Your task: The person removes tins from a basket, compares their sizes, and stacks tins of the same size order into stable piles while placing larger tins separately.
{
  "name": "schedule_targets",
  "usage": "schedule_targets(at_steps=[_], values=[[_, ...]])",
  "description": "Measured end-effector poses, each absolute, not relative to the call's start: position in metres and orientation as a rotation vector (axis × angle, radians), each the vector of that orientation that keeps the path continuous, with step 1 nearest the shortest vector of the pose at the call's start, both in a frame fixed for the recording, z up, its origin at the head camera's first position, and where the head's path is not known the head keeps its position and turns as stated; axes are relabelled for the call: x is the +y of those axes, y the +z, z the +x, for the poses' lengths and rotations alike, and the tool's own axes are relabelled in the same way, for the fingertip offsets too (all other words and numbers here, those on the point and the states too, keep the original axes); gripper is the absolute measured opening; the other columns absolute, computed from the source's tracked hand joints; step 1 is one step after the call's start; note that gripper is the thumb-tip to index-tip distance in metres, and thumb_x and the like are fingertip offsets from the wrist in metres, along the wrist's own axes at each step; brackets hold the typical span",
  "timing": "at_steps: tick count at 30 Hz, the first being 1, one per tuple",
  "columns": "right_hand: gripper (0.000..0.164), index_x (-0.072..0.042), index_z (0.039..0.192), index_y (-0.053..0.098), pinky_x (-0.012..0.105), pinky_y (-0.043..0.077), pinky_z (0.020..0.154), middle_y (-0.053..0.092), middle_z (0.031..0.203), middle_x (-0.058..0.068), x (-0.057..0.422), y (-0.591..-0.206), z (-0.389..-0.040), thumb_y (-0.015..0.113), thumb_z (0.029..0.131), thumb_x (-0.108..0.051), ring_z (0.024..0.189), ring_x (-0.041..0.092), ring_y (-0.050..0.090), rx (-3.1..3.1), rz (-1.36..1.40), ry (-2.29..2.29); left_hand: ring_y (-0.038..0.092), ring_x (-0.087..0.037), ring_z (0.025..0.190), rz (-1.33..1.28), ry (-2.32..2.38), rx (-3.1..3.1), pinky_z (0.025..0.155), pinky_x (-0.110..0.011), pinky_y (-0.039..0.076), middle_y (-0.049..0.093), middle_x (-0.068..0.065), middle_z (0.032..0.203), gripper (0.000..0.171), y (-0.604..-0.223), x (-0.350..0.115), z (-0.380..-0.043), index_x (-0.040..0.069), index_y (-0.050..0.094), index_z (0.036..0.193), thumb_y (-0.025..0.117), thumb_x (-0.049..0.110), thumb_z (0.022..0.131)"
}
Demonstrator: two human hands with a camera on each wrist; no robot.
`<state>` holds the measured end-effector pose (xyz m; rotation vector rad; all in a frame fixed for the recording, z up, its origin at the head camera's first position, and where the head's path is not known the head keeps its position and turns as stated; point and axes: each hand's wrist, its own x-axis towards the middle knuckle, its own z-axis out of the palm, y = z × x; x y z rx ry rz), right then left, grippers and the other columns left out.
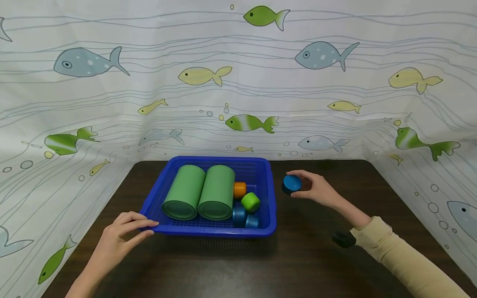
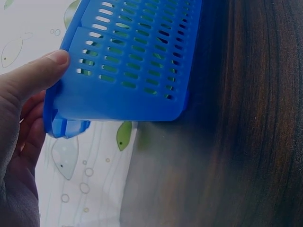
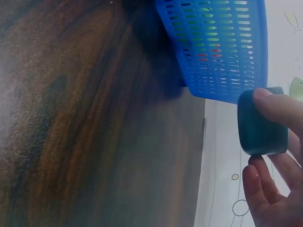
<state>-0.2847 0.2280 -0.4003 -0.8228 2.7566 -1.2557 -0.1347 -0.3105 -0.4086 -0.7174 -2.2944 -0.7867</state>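
Note:
A blue plastic basket (image 1: 208,230) with slotted walls stands on the table. My left hand (image 1: 121,234) pinches the rim at its near left corner, thumb on the outer wall (image 2: 118,101) in the left wrist view. To the right of the basket, my right hand (image 1: 316,189) holds a small round blue container (image 1: 292,184) between thumb and fingers, off the table. In the right wrist view this blue container (image 3: 260,125) looks teal. Inside the basket lie two green cylinders (image 1: 185,190), an orange piece (image 1: 240,190), a bright green piece (image 1: 251,202) and two blue pieces (image 1: 239,216).
The dark wooden table (image 1: 238,269) extends in front of and beside the basket. A white sheet with printed fish (image 1: 208,95) rises behind and on both sides. A black device (image 1: 343,239) sits at the right wrist, by the beige sleeve (image 1: 395,252).

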Motion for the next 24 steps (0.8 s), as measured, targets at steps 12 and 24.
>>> schedule_targets(at_steps=[12, 24], values=[[0.065, -0.016, 0.139, 0.055, 0.044, 0.057, 0.089, 0.063, 0.127, 0.015, 0.235, -0.408, -0.285, 0.083, 0.081, -0.023, 0.106, 0.028, 0.065, 2.770, -0.805, -1.180, 0.051, 0.003, 0.098, -0.719, -0.785, -2.321, 0.085, -0.004, 0.038, 0.066, 0.011, 0.094, 0.049, -0.408, -0.309, -0.137, 0.018, 0.079, 0.097, 0.085, -0.011, 0.059], [0.066, -0.011, 0.138, 0.055, 0.041, 0.056, 0.088, 0.063, 0.128, 0.013, 0.233, -0.419, -0.285, 0.083, 0.080, -0.019, 0.107, 0.026, 0.062, 2.785, -0.859, -1.086, 0.051, 0.004, 0.098, -0.715, -0.770, -2.333, 0.085, -0.003, 0.038, 0.066, 0.012, 0.093, 0.050, -0.406, -0.311, -0.136, 0.020, 0.079, 0.097, 0.086, -0.011, 0.058]])
